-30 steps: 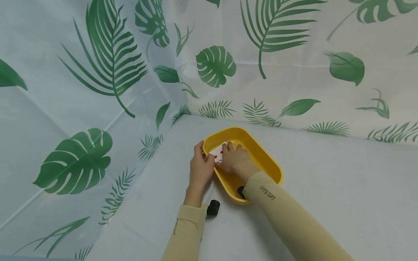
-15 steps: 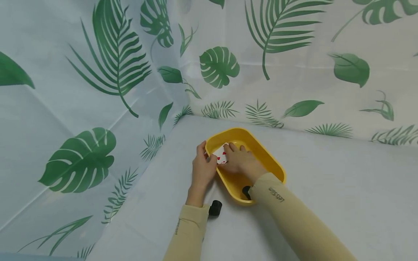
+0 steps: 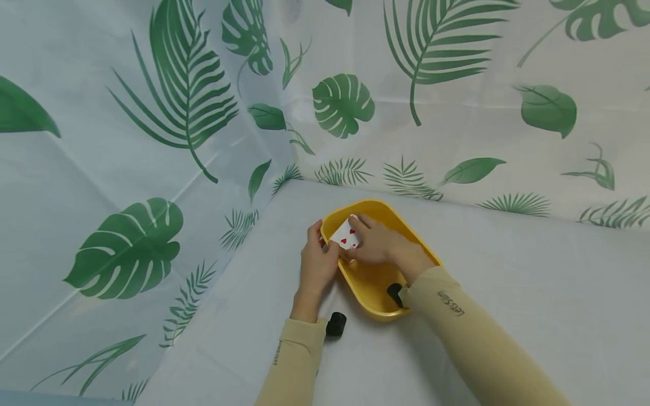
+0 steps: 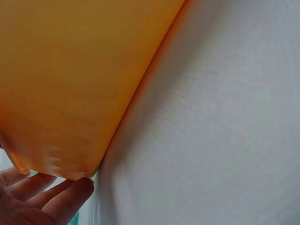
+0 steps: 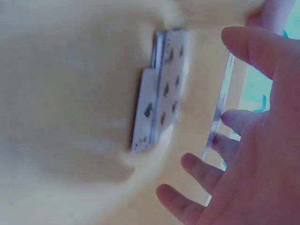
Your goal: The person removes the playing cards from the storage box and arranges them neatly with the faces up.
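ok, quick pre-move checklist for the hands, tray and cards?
1. Left hand steadying the tray: ok, gripping its rim near a corner.
2. Right hand on the heart card: ok, fingers hold it.
3. Heart side visible: ok, it shows in the head view.
4. Black-suited stack squared: not ok, one card juts out.
5. Just one card held: cannot tell, seen nearly edge-on from the right wrist.
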`<state>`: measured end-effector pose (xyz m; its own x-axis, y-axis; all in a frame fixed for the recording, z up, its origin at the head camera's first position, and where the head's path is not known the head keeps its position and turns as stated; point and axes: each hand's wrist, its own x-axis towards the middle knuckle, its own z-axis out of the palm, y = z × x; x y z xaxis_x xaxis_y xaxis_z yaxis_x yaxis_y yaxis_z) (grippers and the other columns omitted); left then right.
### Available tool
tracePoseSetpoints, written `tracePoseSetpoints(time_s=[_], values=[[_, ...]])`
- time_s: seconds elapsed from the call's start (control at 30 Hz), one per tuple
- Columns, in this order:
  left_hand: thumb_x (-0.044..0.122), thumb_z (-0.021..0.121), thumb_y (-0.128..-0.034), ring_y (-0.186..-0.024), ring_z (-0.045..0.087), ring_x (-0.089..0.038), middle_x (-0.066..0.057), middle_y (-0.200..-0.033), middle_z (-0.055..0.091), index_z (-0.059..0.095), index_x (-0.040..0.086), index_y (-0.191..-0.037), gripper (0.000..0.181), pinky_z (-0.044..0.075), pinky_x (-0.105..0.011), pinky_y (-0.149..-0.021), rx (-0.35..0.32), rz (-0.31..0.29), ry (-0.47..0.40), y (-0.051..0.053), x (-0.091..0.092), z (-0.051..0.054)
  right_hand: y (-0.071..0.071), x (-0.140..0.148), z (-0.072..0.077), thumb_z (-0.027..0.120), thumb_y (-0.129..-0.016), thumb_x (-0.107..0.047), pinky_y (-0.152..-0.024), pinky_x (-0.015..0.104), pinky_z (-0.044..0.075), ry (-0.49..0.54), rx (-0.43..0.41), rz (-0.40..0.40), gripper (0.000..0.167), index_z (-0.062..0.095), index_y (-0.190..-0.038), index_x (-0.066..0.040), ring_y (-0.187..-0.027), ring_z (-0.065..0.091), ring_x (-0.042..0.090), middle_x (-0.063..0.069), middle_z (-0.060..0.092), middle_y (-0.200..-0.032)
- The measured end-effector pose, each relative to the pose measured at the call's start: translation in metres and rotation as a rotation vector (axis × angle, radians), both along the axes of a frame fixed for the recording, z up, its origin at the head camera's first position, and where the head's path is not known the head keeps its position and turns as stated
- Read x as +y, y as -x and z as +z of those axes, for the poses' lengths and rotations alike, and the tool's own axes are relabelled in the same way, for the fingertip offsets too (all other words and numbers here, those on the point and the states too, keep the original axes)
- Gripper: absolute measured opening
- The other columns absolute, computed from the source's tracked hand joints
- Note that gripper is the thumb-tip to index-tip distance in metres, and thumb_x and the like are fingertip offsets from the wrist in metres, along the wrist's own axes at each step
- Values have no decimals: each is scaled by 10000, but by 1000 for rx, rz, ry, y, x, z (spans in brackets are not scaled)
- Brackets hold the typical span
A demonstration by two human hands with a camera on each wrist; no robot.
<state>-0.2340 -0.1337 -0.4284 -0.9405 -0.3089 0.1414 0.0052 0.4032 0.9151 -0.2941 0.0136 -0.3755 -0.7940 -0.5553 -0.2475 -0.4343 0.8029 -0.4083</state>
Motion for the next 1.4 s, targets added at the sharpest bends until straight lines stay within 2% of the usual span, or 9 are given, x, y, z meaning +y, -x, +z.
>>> tracePoseSetpoints(time_s=[0.23,0.43,0.7,0.97,1.4], values=[[150,519,-958,-1293,541,-364,-171,-1498,482,366,71,-1520,587,456,-472,-1054,-17,-11,2,-2,3,-2,-2,15,10,582,-953,-455,-1162,579,262,29,81,13,829,218,-1622,-127,-1492,204,401,164,128,-1669],[148,517,-964,-1294,539,-373,-162,-1507,476,364,78,-1521,582,448,-484,-1059,-27,-11,8,-2,5,-2,-6,30,23,577,-961,-460,-1111,635,315,85,156,24,772,282,-1611,-165,-1464,256,439,159,151,-1666],[139,517,-962,-1299,535,-367,-143,-1513,474,370,81,-1518,579,434,-474,-1076,-33,-5,5,-2,6,-1,-11,44,41,604,-945,-468,-1139,630,265,136,199,16,775,306,-1605,-193,-1487,205,417,118,153,-1673],[136,509,-962,-1300,536,-359,-137,-1514,474,370,78,-1518,576,443,-458,-1069,-22,-6,8,-1,7,-1,-18,57,51,634,-928,-473,-1135,635,268,175,239,-2,764,351,-1589,-214,-1481,221,421,107,181,-1668],[126,515,-949,-1291,549,-331,-144,-1494,494,381,77,-1512,580,454,-426,-1062,-5,14,25,-1,1,0,-27,86,79,647,-935,-435,-1084,707,278,209,269,-33,753,336,-1593,-245,-1491,181,409,80,143,-1678]])
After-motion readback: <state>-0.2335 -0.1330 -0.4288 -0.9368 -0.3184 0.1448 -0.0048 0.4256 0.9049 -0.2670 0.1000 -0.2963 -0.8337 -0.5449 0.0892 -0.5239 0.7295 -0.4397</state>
